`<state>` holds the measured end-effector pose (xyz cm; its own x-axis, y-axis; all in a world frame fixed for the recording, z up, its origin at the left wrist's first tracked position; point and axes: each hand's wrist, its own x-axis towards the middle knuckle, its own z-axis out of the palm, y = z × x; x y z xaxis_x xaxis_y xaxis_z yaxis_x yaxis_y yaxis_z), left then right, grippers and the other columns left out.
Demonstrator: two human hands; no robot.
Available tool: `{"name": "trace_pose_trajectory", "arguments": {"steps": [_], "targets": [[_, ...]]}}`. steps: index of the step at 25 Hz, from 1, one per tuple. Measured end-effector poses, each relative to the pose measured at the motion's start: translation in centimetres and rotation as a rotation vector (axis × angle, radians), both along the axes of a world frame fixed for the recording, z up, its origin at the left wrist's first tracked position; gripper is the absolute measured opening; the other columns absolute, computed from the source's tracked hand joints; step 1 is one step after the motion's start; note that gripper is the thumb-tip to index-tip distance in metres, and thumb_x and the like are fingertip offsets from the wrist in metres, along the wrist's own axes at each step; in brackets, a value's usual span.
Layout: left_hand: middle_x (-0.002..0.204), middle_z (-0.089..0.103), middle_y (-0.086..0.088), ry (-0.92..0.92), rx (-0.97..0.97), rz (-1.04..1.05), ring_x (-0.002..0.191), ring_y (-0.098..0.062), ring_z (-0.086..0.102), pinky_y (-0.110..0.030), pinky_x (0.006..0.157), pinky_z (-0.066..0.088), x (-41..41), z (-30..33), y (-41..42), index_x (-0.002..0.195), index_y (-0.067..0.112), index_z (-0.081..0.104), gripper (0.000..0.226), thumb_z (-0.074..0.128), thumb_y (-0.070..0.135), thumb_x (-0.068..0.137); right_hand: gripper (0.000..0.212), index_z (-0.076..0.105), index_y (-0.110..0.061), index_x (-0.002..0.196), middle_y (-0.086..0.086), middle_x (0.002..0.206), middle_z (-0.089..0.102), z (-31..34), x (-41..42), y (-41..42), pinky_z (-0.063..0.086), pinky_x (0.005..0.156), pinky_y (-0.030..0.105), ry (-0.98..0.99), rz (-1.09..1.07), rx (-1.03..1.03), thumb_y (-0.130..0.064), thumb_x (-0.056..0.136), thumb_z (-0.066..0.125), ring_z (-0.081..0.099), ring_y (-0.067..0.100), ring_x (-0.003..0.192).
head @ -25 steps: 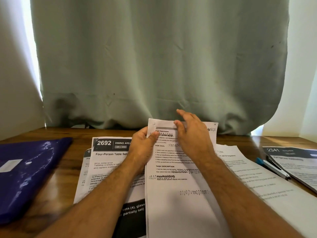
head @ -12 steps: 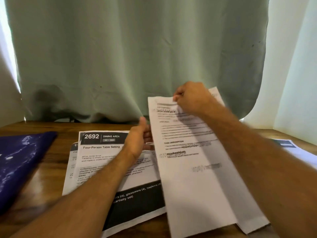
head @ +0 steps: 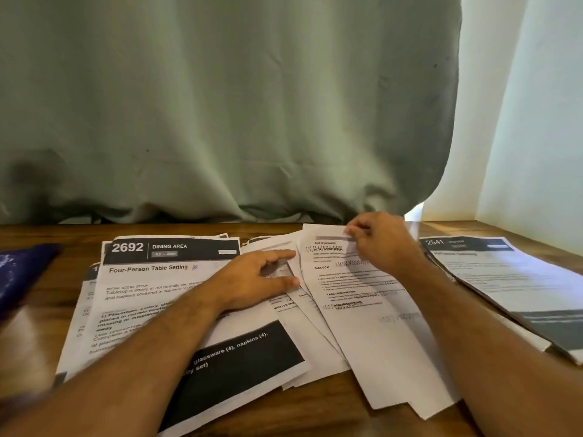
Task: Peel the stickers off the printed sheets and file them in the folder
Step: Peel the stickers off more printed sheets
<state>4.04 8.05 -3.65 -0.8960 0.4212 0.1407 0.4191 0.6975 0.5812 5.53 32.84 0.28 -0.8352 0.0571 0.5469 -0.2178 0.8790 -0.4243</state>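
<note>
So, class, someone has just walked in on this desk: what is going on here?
A person is sorting printed sheets on a wooden table. The right hand pinches the top edge of a white text sheet lying on the pile. The left hand rests with straight fingers on the sheets beside it, next to the sheet headed 2692. The blue folder lies at the far left, untouched.

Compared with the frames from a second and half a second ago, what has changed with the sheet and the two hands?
The white sheet, held up half a second ago, now lies on the other papers. The right hand has come down with it, keeping its grip at the top edge. The left hand, which gripped the sheet's left edge a second ago, now rests flat on the papers beside it. The 2692 sheet and blue folder lie as before.
</note>
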Motion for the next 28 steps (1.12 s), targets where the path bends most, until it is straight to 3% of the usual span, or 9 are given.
{"name": "trace_pose_trajectory", "arguments": {"steps": [3,7,10,12,15,19,23,25,28], "targets": [[0.156,0.038,0.015,-0.005,0.02,-0.003,0.138,-0.013,0.043,-0.029,0.099,0.041,0.0,0.0,-0.1,0.146,0.051,0.039,0.068,0.066,0.061,0.084,0.011,0.072,-0.022,0.084,-0.016,0.067,0.066,-0.3,0.8,0.3,0.042,0.053,0.009,-0.115,0.056,-0.034,-0.025,0.093,0.066,0.062,-0.001,0.057],[0.14,0.057,0.018,-0.023,0.007,0.051,0.133,-0.011,0.05,-0.035,0.106,0.042,-0.2,0.0,0.2,0.155,0.037,0.029,0.077,0.063,0.056,0.089,0.008,0.071,-0.02,0.08,-0.007,0.084,0.072,-0.4,1.9,0.7,0.055,0.054,0.02,-0.347,0.107,-0.039,-0.015,0.085,0.077,0.063,0.007,0.054],[0.133,0.064,0.012,-0.037,-0.035,0.143,0.117,-0.009,0.059,-0.028,0.095,0.047,-0.5,1.0,1.0,0.154,0.029,0.035,0.073,0.06,0.057,0.091,0.006,0.07,-0.016,0.087,0.002,0.095,0.069,-0.4,2.1,1.0,0.056,0.052,0.025,-0.438,0.127,-0.087,-0.013,0.086,0.075,0.067,0.015,0.053],[0.135,0.064,0.003,-0.056,-0.07,0.206,0.114,-0.014,0.062,-0.033,0.096,0.05,-1.2,2.3,1.9,0.14,0.027,0.056,0.061,0.058,0.062,0.09,0.007,0.07,-0.015,0.089,0.005,0.095,0.069,-0.5,2.1,1.0,0.055,0.05,0.024,-0.475,0.123,-0.084,-0.012,0.086,0.075,0.066,0.014,0.048],[0.097,0.075,0.0,-0.032,-0.036,0.329,0.088,-0.017,0.069,-0.04,0.089,0.056,-2.3,3.0,4.1,0.095,0.019,0.076,0.052,0.061,0.067,0.084,0.008,0.07,-0.016,0.09,0.004,0.098,0.069,-0.5,2.2,1.1,0.055,0.051,0.024,-0.491,0.12,-0.083,-0.011,0.086,0.075,0.066,0.013,0.049],[0.075,0.075,-0.003,-0.068,0.258,0.35,0.066,-0.016,0.072,-0.032,0.067,0.06,-2.6,1.4,5.6,0.091,0.014,0.072,0.037,0.073,0.051,0.084,0.01,0.073,-0.018,0.085,-0.003,0.098,0.067,-0.7,2.0,1.1,0.055,0.056,0.021,-0.452,0.151,-0.102,-0.009,0.084,0.076,0.064,0.012,0.059],[0.084,0.078,-0.008,-0.298,0.687,0.334,0.071,-0.025,0.076,-0.044,0.073,0.063,-2.5,1.0,5.6,0.109,0.012,0.06,0.03,0.067,0.036,0.094,0.017,0.073,-0.022,0.071,-0.018,0.088,0.067,-0.5,1.9,1.1,0.053,0.064,0.013,-0.286,0.146,-0.07,-0.009,0.079,0.08,0.061,0.003,0.083],[0.085,0.077,-0.007,-0.274,0.772,0.409,0.067,-0.025,0.076,-0.042,0.065,0.063,-2.8,0.9,5.7,0.112,0.016,0.056,0.026,0.063,0.035,0.097,0.018,0.073,-0.022,0.068,-0.018,0.079,0.07,-0.3,1.9,1.6,0.053,0.063,0.013,-0.205,0.144,-0.096,-0.009,0.076,0.082,0.063,0.0,0.079],[0.086,0.077,-0.006,-0.2,0.905,0.456,0.068,-0.025,0.076,-0.048,0.068,0.063,-3.4,0.9,5.3,0.11,0.021,0.057,0.017,0.063,0.031,0.098,0.015,0.075,-0.018,0.07,-0.015,0.077,0.073,-0.4,1.7,2.3,0.057,0.065,0.018,-0.19,0.138,-0.123,-0.007,0.076,0.082,0.068,0.004,0.079]]}}
